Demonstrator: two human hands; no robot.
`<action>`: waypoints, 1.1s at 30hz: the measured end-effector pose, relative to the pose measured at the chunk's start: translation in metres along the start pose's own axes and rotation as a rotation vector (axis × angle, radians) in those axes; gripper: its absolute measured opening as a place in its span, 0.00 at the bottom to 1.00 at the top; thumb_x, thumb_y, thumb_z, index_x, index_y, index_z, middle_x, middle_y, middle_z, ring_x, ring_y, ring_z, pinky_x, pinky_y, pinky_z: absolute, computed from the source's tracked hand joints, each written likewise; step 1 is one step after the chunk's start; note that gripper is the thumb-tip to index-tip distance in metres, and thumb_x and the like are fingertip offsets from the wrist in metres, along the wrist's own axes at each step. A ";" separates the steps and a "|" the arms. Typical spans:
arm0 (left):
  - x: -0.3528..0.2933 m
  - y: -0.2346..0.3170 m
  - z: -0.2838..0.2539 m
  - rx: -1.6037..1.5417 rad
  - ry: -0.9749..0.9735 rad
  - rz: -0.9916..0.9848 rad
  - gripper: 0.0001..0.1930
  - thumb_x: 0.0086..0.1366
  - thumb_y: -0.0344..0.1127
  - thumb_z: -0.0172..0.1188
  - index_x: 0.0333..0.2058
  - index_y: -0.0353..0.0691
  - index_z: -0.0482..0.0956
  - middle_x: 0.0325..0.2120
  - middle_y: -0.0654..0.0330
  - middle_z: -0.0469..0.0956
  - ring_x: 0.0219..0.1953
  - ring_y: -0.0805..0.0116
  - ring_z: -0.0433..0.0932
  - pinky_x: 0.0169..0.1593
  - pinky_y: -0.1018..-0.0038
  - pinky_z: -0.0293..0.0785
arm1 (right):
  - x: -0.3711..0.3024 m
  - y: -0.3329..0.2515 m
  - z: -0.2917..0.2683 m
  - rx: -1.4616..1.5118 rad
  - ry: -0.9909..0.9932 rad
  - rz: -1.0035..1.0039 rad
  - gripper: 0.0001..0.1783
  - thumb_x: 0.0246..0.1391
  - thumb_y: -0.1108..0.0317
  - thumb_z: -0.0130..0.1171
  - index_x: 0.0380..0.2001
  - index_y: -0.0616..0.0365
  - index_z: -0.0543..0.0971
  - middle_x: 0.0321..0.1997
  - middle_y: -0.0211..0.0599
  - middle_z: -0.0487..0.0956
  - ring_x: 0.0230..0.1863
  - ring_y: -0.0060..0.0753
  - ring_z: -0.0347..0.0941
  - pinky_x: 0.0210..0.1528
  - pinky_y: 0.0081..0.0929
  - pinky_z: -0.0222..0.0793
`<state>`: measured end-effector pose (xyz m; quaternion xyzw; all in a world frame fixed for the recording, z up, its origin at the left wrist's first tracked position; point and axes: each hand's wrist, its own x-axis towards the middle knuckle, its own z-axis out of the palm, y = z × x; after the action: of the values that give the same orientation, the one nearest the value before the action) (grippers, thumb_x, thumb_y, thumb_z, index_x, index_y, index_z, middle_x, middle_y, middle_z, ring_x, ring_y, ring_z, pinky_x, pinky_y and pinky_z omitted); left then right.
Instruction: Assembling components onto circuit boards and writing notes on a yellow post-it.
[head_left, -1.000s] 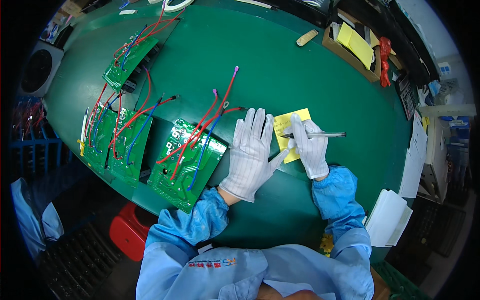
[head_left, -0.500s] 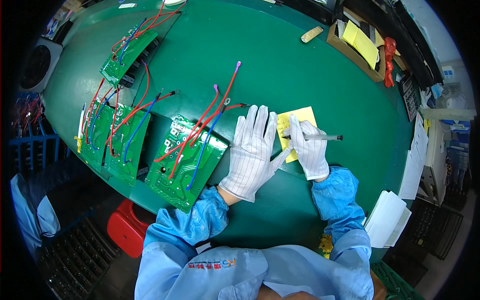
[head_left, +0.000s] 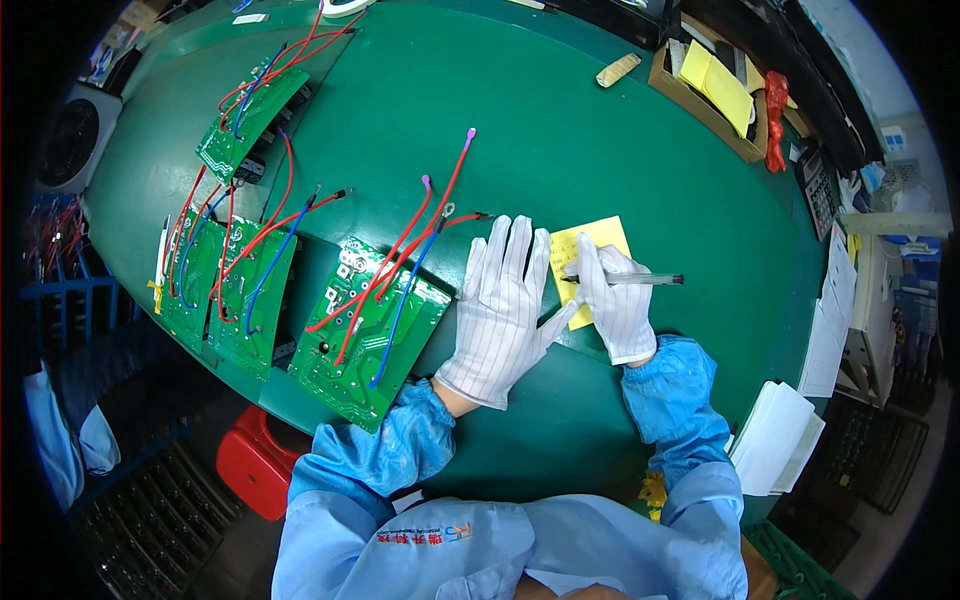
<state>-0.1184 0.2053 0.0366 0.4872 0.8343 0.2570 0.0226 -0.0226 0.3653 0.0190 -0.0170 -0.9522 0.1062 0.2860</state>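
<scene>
A yellow sticky note (head_left: 592, 245) lies on the green table mat (head_left: 560, 130). My left hand (head_left: 500, 310), in a white striped glove, rests flat on the mat with fingers spread, its thumb touching the note's left edge. My right hand (head_left: 612, 300), also gloved, holds a pen (head_left: 640, 279) whose tip sits on the note. Just left of my left hand lies a green circuit board (head_left: 368, 330) with red and blue wires running across it.
Three more wired green boards (head_left: 225, 285) lie along the mat's left side. A cardboard tray with yellow pads (head_left: 715, 85) stands at the back right. White paper stacks (head_left: 780, 440) sit at the right edge, and a red stool (head_left: 255, 460) is below the table.
Both hands stay on the note. The pen has shifted only slightly, and the view has tilted a little.
</scene>
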 end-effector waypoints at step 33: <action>-0.001 -0.001 0.000 -0.002 0.019 0.014 0.42 0.63 0.53 0.66 0.67 0.32 0.63 0.65 0.39 0.64 0.70 0.39 0.60 0.72 0.46 0.54 | -0.003 0.002 0.001 -0.067 0.030 0.027 0.28 0.53 0.77 0.59 0.60 0.64 0.74 0.30 0.26 0.78 0.24 0.25 0.74 0.23 0.26 0.68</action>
<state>-0.1186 0.2043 0.0355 0.4905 0.8309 0.2625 0.0131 -0.0203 0.3669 0.0163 -0.0411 -0.9505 0.0779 0.2979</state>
